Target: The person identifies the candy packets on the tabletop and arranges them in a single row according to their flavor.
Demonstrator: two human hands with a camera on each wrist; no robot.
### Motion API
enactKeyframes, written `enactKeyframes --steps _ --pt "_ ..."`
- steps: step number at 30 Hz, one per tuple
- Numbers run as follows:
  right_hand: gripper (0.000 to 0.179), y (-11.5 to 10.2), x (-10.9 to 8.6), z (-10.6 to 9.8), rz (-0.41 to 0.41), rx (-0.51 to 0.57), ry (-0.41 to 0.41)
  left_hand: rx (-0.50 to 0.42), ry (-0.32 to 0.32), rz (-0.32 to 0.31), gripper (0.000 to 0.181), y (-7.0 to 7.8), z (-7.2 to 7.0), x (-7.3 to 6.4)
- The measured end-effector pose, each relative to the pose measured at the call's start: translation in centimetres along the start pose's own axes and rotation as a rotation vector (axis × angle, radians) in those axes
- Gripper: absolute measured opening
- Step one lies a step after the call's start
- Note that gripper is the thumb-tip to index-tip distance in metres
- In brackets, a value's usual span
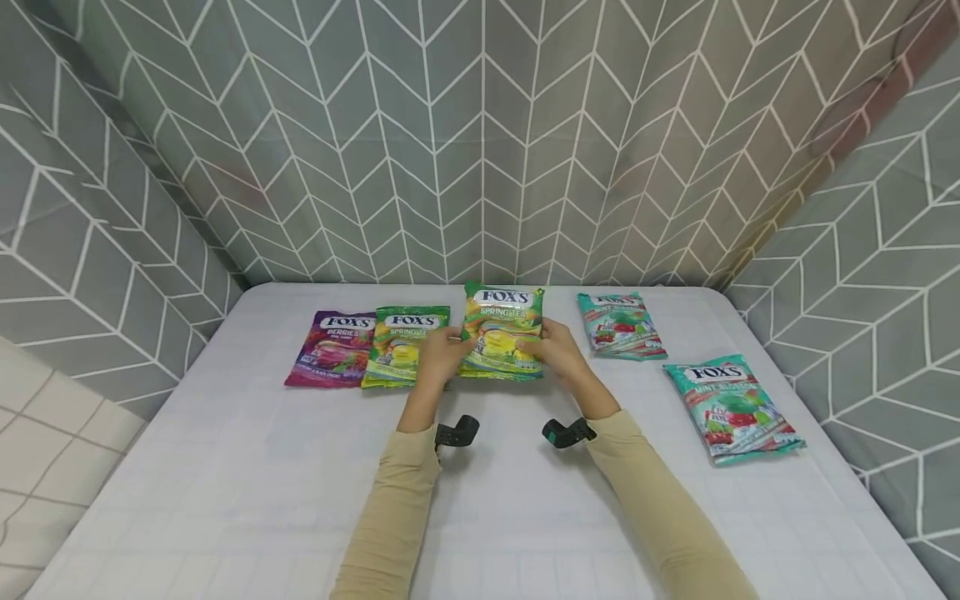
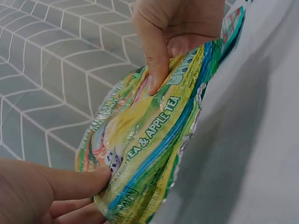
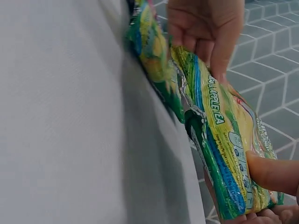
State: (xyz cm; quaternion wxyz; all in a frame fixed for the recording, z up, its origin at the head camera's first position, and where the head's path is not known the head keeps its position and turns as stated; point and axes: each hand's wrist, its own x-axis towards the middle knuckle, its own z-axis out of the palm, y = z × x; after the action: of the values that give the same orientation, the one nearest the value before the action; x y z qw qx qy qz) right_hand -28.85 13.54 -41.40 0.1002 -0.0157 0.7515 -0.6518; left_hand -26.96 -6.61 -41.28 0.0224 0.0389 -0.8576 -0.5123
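Both hands grip one green and yellow Fox's Spring Tea candy bag [image 1: 502, 332] by its two sides, at the middle of the table. My left hand [image 1: 441, 357] pinches its left side, thumb on the printed front and fingers behind, as the left wrist view shows. On the opposite side my right hand [image 1: 558, 354] has its thumb pressed on the front and fingers underneath. The bag's lower edge stands off the white cloth in the right wrist view. Just left of it lies a second Spring Tea bag [image 1: 397, 346], partly covered by the left hand.
A purple Fox's Berries bag [image 1: 330, 354] lies at the left, its right side overlapped by the second Spring Tea bag. Two teal Mint Blossom bags lie at right, one farther back [image 1: 621, 327], one nearer [image 1: 735, 410]. Patterned curtains [image 1: 480, 150] surround the white table [image 1: 225, 500].
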Motion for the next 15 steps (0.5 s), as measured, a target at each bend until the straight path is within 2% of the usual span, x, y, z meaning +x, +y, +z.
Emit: enactKeyframes --steps 6,9,11,15 --pt "0.047 -0.1 1.2 1.5 -0.024 -0.080 -0.043 0.100 0.090 -0.017 0.037 -0.6 -1.3 0.2" --pt "0.044 0.3 1.9 2.2 -0.017 -0.117 -0.048 0.120 0.114 -0.016 0.031 -1.0 -1.4 0.3" --pt "0.042 0.7 2.4 2.6 -0.013 -0.131 -0.044 0.130 0.127 -0.018 0.019 -1.3 -1.4 0.3" --pt "0.044 1.6 2.7 3.2 -0.030 -0.166 -0.035 0.146 0.146 -0.016 0.017 -1.5 -1.3 0.0"
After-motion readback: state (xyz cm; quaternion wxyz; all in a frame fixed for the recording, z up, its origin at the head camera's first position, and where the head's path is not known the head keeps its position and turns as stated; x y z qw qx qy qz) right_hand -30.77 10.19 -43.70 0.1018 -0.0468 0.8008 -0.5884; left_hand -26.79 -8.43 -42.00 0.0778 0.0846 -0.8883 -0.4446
